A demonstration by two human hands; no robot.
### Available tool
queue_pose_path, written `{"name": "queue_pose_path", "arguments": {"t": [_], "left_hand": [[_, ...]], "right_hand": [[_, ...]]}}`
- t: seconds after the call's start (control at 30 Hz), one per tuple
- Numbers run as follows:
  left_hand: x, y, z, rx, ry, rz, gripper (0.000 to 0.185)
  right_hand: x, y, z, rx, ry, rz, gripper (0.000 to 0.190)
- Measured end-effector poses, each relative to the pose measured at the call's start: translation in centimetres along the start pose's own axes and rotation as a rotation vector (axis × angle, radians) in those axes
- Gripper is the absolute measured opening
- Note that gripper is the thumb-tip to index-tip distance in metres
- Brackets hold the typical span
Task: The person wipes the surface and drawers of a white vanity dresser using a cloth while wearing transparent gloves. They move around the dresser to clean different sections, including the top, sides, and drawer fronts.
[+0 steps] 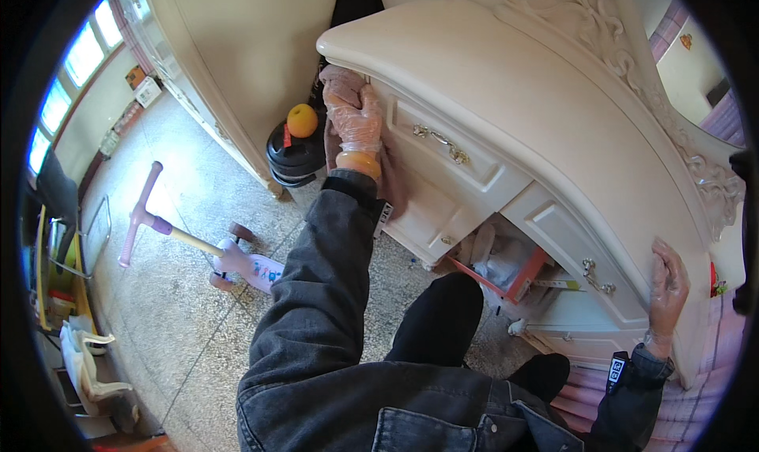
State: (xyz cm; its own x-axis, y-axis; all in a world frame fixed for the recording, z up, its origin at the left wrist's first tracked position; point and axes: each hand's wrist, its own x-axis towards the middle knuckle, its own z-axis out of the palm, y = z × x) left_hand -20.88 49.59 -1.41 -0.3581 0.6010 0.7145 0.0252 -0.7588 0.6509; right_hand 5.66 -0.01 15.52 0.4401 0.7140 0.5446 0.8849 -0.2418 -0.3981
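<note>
A cream dressing table (450,55) with carved trim stands before me. My left hand (356,120), in a clear plastic glove, grips a greyish-pink cloth (344,83) against the table's left front corner, just under the top's edge. Part of the cloth hangs down beside the wrist. To the right of that hand is a drawer front with an ornate metal handle (442,144). My right hand (669,283), also gloved, rests at the right front edge of the tabletop with nothing visible in it. Below it is a second drawer handle (596,277).
An orange-coloured fruit (302,121) sits on a black lidded bin (296,158) left of the table. A child's scooter (237,256) stands on the speckled floor (195,333). An open red box (528,274) holding plastic bags lies in the kneehole. Pink checked fabric (708,345) hangs at right.
</note>
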Motion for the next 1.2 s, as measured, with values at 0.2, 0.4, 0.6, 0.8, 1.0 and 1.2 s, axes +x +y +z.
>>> {"name": "queue_pose_path", "arguments": {"t": [0.2, 0.4, 0.6, 0.8, 1.0, 1.2], "left_hand": [[-2.1, -5.9, -1.5, 0.218, -0.185, -0.034, 0.043], [-14.9, -11.9, -5.9, 0.484, -0.387, -0.783, 0.068], [-11.7, -8.9, -4.2, 0.575, -0.239, -0.171, 0.043], [-4.6, 4.9, -2.8, 0.508, -0.203, 0.399, 0.042], [-5.2, 16.6, -0.9, 0.202, -0.593, 0.464, 0.050], [-0.1, 13.9, 2.4, 0.074, -0.324, 0.326, 0.043]], "right_hand": [[0.1, 0.0, 0.0, -0.047, 0.004, -0.042, 0.018], [0.1, 0.2, -0.1, -0.009, 0.025, -0.016, 0.016], [0.0, 0.0, 0.0, 0.000, 0.018, -0.028, 0.015], [0.0, -0.2, -0.3, 0.005, 0.010, -0.061, 0.016], [0.0, -0.1, -0.4, 0.031, 0.018, -0.034, 0.017], [-0.2, -0.1, -0.3, -0.005, 0.016, -0.018, 0.018]]}}
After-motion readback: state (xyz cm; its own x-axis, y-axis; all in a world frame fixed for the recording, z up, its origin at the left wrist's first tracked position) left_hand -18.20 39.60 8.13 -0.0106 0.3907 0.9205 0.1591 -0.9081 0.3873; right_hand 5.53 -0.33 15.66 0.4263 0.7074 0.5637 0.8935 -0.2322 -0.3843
